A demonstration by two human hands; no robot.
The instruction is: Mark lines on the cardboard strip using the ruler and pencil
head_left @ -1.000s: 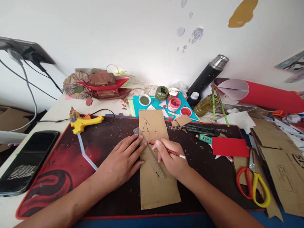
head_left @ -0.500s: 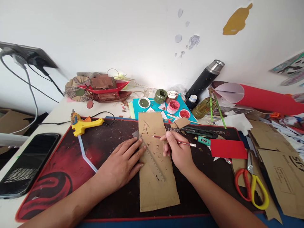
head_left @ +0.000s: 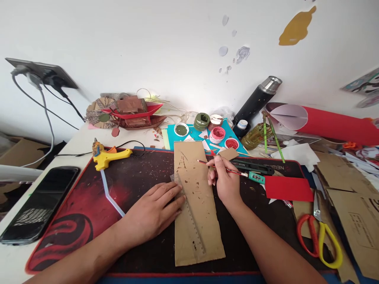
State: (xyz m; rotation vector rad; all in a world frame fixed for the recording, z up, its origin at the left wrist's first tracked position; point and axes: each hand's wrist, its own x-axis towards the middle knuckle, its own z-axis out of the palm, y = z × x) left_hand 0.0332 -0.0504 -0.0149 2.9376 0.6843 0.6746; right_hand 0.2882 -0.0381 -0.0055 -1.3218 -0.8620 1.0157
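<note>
A long brown cardboard strip [head_left: 185, 250] lies lengthwise on the dark desk mat, marked with scuffs and small dark flecks. A clear ruler [head_left: 194, 227] rests slantwise on it. My left hand [head_left: 155, 209] lies flat, palm down, at the strip's left edge, its fingertips on the upper part of the ruler. Over the strip's right edge, my right hand [head_left: 225, 182] grips a dark red-striped pencil [head_left: 232, 171] with a white end. The pencil points left, its tip above the cardboard; whether it touches cannot be told.
A yellow glue gun [head_left: 111, 157] and a phone [head_left: 41, 203] lie at left. Paint pots [head_left: 217, 134], a black flask [head_left: 257, 98] and a model boat [head_left: 136, 114] stand behind. On the right are red card [head_left: 288, 188], scissors [head_left: 319, 232] and cardboard pieces [head_left: 352, 232].
The ruler has slid towards me and turned more in line with the strip, my left hand moving with it. My right hand has shifted slightly away and right with the pencil.
</note>
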